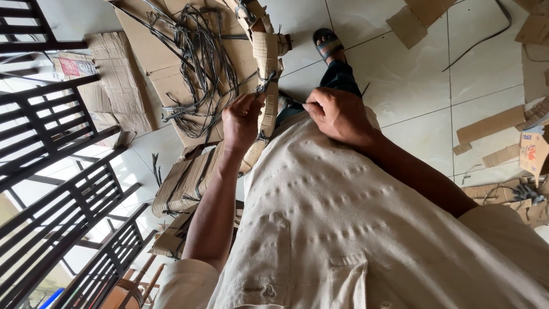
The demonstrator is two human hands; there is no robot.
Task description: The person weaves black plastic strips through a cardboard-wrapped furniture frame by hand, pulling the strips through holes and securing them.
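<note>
The left hand [241, 121] has its fingers pinched shut on a dark strap [266, 84] that ties a long cardboard-wrapped piece [267, 80], which stands just beyond the fingertips. The right hand [337, 116] curls its fingers closed, seemingly on the strap's other end, though that grip is hidden. A tangle of loose straps [197, 63] lies on flat cardboard [154, 51] beyond the left fingers.

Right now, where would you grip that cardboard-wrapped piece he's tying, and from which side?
Grip the cardboard-wrapped piece on the bare stretch above the dark string knot, from its right. It stands nearly upright, and the left hand already crowds the left side.
</note>
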